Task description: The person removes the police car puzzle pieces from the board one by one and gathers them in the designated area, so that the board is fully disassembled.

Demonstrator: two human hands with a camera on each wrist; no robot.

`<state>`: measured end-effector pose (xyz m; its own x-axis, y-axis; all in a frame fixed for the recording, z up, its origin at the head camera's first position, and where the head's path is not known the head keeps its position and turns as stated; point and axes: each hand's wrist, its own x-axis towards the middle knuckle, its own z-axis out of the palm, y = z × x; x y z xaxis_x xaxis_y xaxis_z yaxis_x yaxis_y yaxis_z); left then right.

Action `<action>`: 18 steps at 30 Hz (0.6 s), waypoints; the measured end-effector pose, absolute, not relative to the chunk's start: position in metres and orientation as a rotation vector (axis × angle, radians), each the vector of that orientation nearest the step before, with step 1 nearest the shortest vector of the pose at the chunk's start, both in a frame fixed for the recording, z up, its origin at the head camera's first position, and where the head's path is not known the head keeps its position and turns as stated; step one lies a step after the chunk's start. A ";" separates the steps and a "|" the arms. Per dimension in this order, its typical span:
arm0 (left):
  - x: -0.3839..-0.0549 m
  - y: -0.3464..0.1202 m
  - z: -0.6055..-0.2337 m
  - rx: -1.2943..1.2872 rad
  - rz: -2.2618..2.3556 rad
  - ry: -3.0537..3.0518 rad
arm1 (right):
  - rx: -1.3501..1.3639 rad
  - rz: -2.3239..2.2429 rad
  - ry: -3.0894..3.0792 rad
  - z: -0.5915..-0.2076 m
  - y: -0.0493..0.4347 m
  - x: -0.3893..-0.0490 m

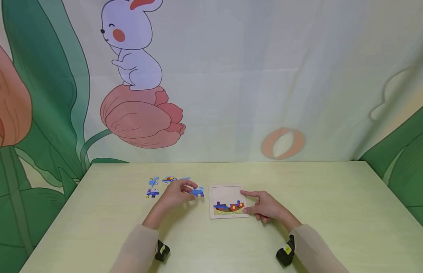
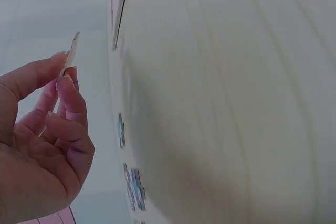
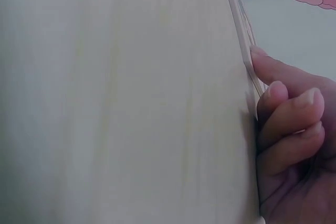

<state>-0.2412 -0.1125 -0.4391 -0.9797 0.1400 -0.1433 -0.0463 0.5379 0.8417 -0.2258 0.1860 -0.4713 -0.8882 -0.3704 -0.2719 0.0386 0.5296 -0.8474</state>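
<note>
My left hand (image 1: 178,194) pinches a blue jigsaw piece (image 1: 197,192) between thumb and fingertips. In the left wrist view the piece (image 2: 71,53) appears edge-on, raised above the table. Just right of it lies a square wooden puzzle tray (image 1: 226,217), its lower part filled with joined pieces (image 1: 228,207) in blue, red and yellow-green. At the tray's right side, my right hand (image 1: 266,206) touches the rim with an extended index finger near the upper corner and the thumb lower down. The other fingers of this hand are bent beside the tray (image 3: 240,22).
Several loose jigsaw pieces lie behind and left of my left hand, among them a blue one (image 1: 154,181), another (image 1: 152,193) and one with a vehicle picture (image 1: 169,179). A printed curtain (image 1: 225,94) hangs along the pale table's (image 1: 334,212) back edge.
</note>
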 end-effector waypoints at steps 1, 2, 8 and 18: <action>-0.242 -0.116 -0.440 0.069 1.424 2.579 | -0.271 -1.317 2.353 -0.471 0.186 -0.226; -0.242 -0.119 -0.441 0.064 1.425 2.578 | -0.269 -1.316 2.354 -0.471 0.186 -0.226; -0.244 -0.134 -0.447 0.050 1.434 2.568 | -0.265 -1.314 2.362 -0.472 0.187 -0.225; -0.251 -0.145 -0.452 0.037 1.349 2.595 | -0.272 -1.332 2.349 -0.473 0.187 -0.226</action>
<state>-0.2507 -0.1450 -0.4525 -0.9763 0.1215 -0.1791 -0.0768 0.5791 0.8116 -0.2259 0.1869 -0.4734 -0.8906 -0.3693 -0.2653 0.0382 0.5207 -0.8529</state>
